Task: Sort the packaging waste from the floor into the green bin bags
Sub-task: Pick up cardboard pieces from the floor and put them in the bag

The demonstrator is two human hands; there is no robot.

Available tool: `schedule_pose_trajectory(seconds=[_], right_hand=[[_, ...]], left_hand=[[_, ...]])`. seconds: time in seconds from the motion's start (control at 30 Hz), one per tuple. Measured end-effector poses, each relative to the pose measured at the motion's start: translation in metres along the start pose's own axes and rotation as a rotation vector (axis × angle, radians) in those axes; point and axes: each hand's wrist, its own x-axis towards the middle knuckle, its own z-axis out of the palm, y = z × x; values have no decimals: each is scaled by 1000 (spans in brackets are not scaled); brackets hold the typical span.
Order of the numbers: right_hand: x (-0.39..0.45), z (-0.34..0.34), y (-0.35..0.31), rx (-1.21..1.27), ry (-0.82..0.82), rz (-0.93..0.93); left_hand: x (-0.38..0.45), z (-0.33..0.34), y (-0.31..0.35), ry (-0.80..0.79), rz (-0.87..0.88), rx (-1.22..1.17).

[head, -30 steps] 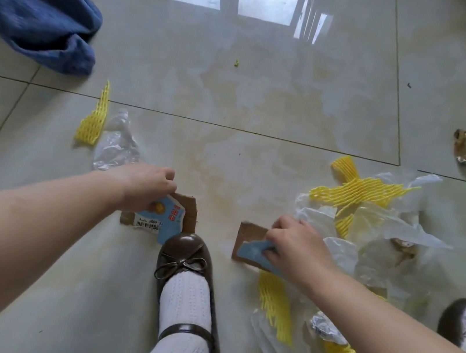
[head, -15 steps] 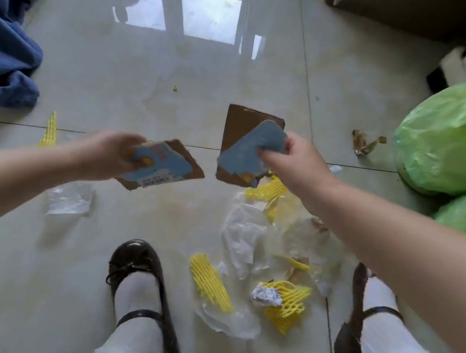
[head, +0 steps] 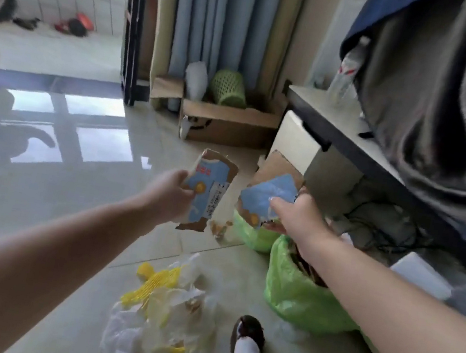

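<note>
My left hand [head: 169, 193] grips a torn cardboard piece with a blue printed face [head: 209, 191], held in the air above the floor. My right hand [head: 295, 216] grips a second torn blue-faced cardboard piece [head: 268, 194], held just above a green bin bag [head: 250, 234]. A larger green bin bag [head: 298, 296] sits open under my right forearm, with brown scraps inside. On the floor near my feet lies a heap of clear plastic film [head: 138, 341] and yellow foam netting [head: 153, 285].
A brown crumpled wrapper [head: 219, 229] lies on the tiles beside the smaller bag. A cardboard box [head: 228, 123] with a green mesh basket [head: 229, 87] stands by the blue curtains. A low desk [head: 341, 123] with dark clothing over it is on the right. My brown shoe [head: 249, 334] is below.
Both hands lifted the cardboard pieces off the floor and carried them right, toward the green bags. My view swung up and to the right.
</note>
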Motion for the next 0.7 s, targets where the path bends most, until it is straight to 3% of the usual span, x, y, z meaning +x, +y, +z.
schedule_pose_trajectory(seconds=[0.17, 0.43, 0.7], right_hand=[[-21, -64, 54, 88, 161, 160], [-2, -140, 131, 3, 285, 148], [63, -176, 155, -252, 184, 86]], left_hand=[[-19, 109, 51, -96, 70, 14], [-18, 253, 74, -289, 59, -62], [35, 325, 77, -455, -24, -285]])
